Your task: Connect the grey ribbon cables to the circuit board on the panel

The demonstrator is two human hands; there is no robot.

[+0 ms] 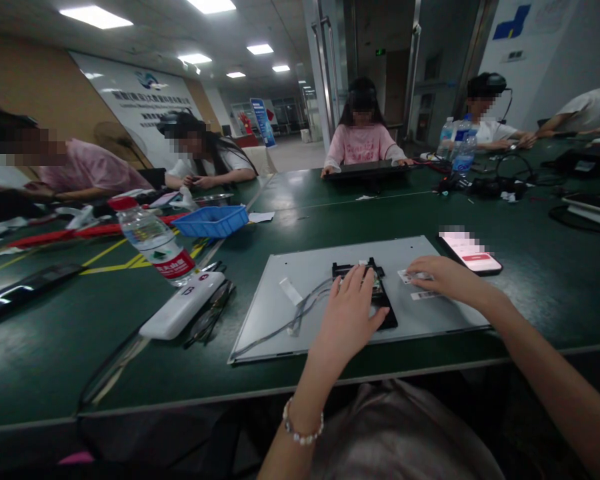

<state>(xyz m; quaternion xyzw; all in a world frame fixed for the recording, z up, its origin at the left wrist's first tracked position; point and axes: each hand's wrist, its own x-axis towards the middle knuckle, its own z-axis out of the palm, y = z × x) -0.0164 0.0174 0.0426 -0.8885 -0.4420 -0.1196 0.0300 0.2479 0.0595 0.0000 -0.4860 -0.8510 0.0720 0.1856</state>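
From my remote seat I see the green bench (330, 225) spread beneath the left hand (347, 307) and the right hand (437, 277); a person in a pink top (360, 141) sits across it, ahead of both hands; the pale flat panel (310, 268) lies directly under the two hands, reaching out past the fingers of each and farther to the left of the left one.

I have the left hand spread palm down, its thumb held apart from the fingers; the right hand is narrow, its fingers drawn together low over the panel, though I cannot tell whether they grip or only press.

The blue tray (215, 225) sits well beyond the left hand, to its left; the water bottle (155, 243) leans nearer, with the white power bank (183, 307) on the same side; the black unit (390, 316) lies on the panel right beneath the left hand, partly covered by it; the phone (471, 252) rests just beyond the right hand; the grey cable (270, 335) trails leftward from beside the left fingers; the white strip (291, 292) is left of them; the small printed label (404, 276) is at the right fingertips.
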